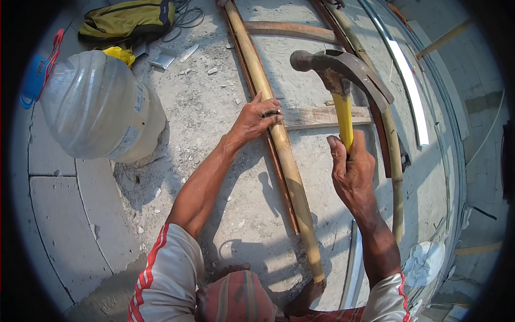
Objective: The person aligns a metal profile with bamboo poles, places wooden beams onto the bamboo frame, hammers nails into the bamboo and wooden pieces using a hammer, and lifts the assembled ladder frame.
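Note:
My right hand [354, 169] grips the yellow handle of a claw hammer [344, 115], its dark steel head raised above the ground. On the long bamboo pole [289, 174] lies my left hand [256, 117], fingers pinched together; whatever small thing may be between them is too small to make out. Along the pole's left side runs a thin reddish-brown wooden strip [279, 185]. A short wooden crosspiece [327, 116] meets the pole just right of my left hand. Farther away, another wooden crosspiece [292, 30] spans toward a second bamboo pole [395, 161] on the right.
A large clear water jug [102, 107] with a blue cap stands at left on pale blocks [64, 214]. Behind it lies a yellow-and-black bag [126, 24]. Rubble bits cover the ground. A shiny metal channel [407, 91] lies at right, near a white disc-like item [424, 263].

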The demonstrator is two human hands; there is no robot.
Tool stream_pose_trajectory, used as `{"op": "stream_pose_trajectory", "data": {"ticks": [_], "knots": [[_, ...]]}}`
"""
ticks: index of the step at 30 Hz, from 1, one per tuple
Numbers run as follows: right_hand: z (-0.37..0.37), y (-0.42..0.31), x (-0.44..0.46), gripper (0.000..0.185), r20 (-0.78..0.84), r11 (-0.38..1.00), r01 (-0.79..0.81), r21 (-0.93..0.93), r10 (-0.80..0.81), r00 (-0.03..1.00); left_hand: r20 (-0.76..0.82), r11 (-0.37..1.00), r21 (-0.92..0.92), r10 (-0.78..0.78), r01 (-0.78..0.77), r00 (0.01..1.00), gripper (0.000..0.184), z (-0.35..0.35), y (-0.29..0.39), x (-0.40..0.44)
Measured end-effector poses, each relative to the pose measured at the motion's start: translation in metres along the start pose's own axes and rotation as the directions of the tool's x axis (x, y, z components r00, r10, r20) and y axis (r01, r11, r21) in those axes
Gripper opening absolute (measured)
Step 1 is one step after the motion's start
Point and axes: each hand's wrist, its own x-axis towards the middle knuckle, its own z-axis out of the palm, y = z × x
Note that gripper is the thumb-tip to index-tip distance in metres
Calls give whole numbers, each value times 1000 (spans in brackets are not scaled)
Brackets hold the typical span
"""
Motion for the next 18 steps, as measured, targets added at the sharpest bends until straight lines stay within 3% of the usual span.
{"op": "stream_pose_trajectory", "data": {"ticks": [3, 4, 5, 8, 10, 11, 13, 14, 15, 17, 18], "knots": [[18, 21, -18, 26, 62, 999, -5, -39, 8, 998, -37, 1000, -16, 16, -16, 999, 15, 4, -1, -2], [28, 34, -21, 29, 225, 970, -34, -241, 90, 970, -51, 999, -40, 14, -16, 999, 15, 3, 2, 0], [33, 48, -22, 31, 318, 963, -27, -267, 114, 941, -65, 998, -62, 10, -14, 998, 15, 2, 4, -1], [13, 25, -19, 30, 338, 945, -174, -276, 265, 903, -9, 994, -101, -51, 50, 999, 15, -1, 3, -9], [9, 17, -16, 30, 177, 979, -194, -71, 203, 963, 46, 994, -83, -74, 78, 996, 21, -1, 1, -1], [8, 18, -16, 30, 173, 979, -192, -74, 202, 964, 45, 994, -85, -70, 73, 997, 21, 1, 3, -2], [6, 20, -18, 31, 123, 987, -159, -23, 161, 979, -60, 995, -80, -57, 53, 997, 31, 8, 14, -11], [7, 21, -22, 31, 128, 986, -165, -24, 166, 978, -77, 997, -54, -62, 58, 995, 55, 14, 19, -18], [8, 21, -25, 31, 139, 977, -210, -24, 211, 968, -76, 996, -58, -68, 63, 995, 55, 23, 25, -24], [8, 21, -30, 32, 150, 967, -255, -29, 256, 955, -222, 959, -198, -243, 201, 944, 81, 40, 35, -29], [8, 20, -34, 33, 153, 961, -278, -3, 275, 949, -272, 981, -136, -171, 138, 947, 106, 46, 33, -28]]}}
